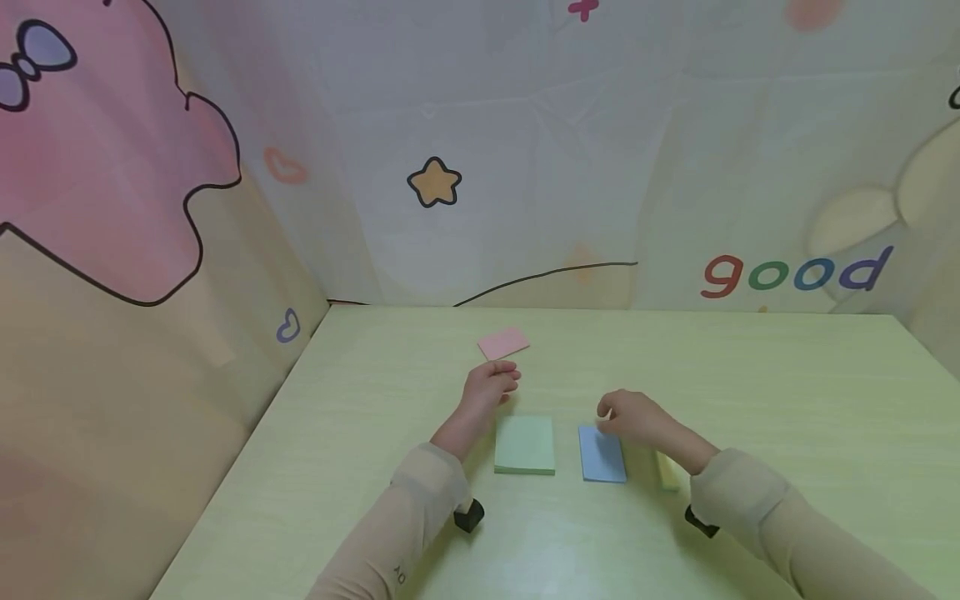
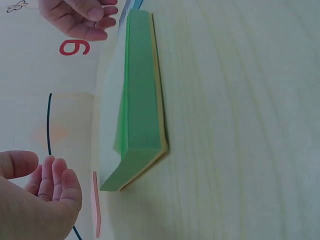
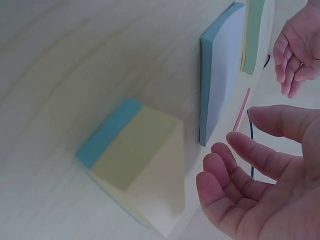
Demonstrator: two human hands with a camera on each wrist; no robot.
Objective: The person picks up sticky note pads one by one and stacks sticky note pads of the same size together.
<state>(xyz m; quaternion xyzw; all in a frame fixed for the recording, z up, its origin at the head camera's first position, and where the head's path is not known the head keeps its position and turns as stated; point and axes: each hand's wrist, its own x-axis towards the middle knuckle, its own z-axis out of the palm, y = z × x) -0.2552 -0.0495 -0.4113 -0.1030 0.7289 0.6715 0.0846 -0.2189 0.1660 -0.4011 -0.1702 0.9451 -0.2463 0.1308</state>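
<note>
My left hand hovers over the table between the pink sticky note pad and the green sticky note pad, holding nothing. Its fingers are loosely bent in the left wrist view. Above the far end of the blue sticky note pad is my right hand. In the right wrist view its thumb and fingers stand apart, with nothing between them. The yellow sticky note pad lies partly hidden under the right wrist; the right wrist view shows a blue band along its side.
The pads lie on a pale wood-grain table. Behind it hangs a printed cloth with a star and the word "good", and another printed panel runs along the left edge. A small black device sits at the left wrist.
</note>
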